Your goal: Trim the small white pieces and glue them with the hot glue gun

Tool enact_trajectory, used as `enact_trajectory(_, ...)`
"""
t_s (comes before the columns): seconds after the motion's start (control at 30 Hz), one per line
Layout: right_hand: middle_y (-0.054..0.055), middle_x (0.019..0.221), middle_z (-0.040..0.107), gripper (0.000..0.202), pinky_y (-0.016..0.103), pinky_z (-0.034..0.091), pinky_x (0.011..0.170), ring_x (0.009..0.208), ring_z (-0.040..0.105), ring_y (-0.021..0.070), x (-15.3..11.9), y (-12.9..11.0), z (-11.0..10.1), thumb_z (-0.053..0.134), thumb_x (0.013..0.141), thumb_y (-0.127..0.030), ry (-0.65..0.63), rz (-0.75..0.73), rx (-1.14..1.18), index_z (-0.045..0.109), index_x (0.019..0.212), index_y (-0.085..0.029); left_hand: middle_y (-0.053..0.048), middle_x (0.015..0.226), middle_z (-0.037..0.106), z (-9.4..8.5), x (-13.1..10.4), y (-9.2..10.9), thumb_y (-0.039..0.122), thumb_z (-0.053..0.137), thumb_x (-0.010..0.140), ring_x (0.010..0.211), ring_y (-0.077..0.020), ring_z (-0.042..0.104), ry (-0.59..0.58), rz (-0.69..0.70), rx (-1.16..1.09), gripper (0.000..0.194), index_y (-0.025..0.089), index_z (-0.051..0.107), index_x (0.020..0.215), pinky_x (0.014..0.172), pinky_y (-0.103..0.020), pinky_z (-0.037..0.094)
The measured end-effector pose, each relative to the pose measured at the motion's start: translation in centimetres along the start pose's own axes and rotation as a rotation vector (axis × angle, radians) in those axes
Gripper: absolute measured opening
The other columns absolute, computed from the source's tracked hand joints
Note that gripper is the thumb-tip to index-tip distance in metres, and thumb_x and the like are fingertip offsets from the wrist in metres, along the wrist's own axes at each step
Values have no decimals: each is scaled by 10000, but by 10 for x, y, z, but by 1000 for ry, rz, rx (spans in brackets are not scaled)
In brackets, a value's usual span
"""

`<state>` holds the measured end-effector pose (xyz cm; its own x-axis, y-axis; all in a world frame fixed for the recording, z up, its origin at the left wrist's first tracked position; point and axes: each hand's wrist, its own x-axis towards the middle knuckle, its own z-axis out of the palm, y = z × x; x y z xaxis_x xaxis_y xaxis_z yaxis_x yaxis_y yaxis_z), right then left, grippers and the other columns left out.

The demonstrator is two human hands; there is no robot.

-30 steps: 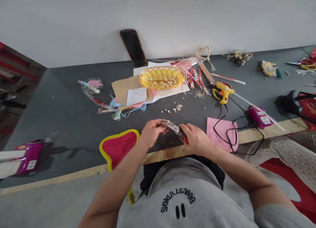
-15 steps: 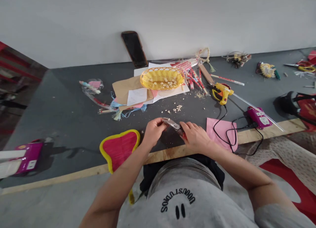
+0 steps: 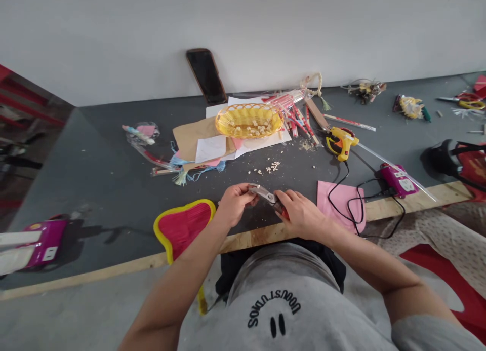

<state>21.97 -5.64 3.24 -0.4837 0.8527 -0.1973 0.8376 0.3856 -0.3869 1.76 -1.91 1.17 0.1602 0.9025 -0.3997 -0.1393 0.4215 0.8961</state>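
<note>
My right hand (image 3: 299, 211) is closed around the handles of a pair of pruning shears (image 3: 265, 194), whose metal blades point left. At the blade tips my left hand (image 3: 236, 203) has its fingers pinched together; whatever they grip is too small to name. Just beyond the hands, small pale cut pieces (image 3: 272, 167) lie scattered on the dark table (image 3: 125, 189). Left of my left hand sits a red fan-shaped piece with a yellow border (image 3: 182, 227), partly behind my forearm. Farther back, a yellow basket (image 3: 248, 119) holds several small pale clumps.
A yellow glue gun (image 3: 342, 142) with a black cord lies at right over a pink sheet (image 3: 334, 199). Red-and-white wrapped sticks (image 3: 299, 120) are heaped beside the basket. A phone (image 3: 207, 75) leans on the wall. Purple boxes (image 3: 47, 242) stand at left and right.
The shears and both hands have shifted slightly, with the right hand a little farther left and lower. Everything else on the table stays in place.
</note>
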Motion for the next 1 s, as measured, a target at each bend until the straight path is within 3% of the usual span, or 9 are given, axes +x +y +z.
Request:
enact_trajectory(0.37,134,1061,659,324,348,494,768,901,668,261,6,-4,0,453,931,-212,-86,76,-90,541,1233,-131,10,557,594,2,7,-17,277,727,559,508,-86,468,55,-55,-17,180,131,693,658,541,-230,366)
enact_trajectory(0.53,140,1207,634,487,396,510,845,1072,625,295,3,2,-3,488,939,-278,-38,34,-76,447,1405,-143,8,554,596,3,5,-9,243,718,562,525,-89,490,44,-18,-39,134,137,687,638,546,-222,368)
enact_trajectory(0.67,160,1336,582,548,443,509,907,1181,561,320,1,6,-8,484,957,-317,-37,6,-72,404,1468,-137,-1,543,599,4,3,-3,233,734,535,505,-90,491,11,-87,-78,157,130,696,647,537,-224,384)
enact_trajectory(1.0,154,1266,632,540,407,495,950,1115,624,285,-1,5,-8,468,955,-256,-57,-37,8,400,1470,-112,1,514,530,0,-1,6,165,735,538,499,-94,441,-57,-240,-203,126,125,647,619,519,-244,395)
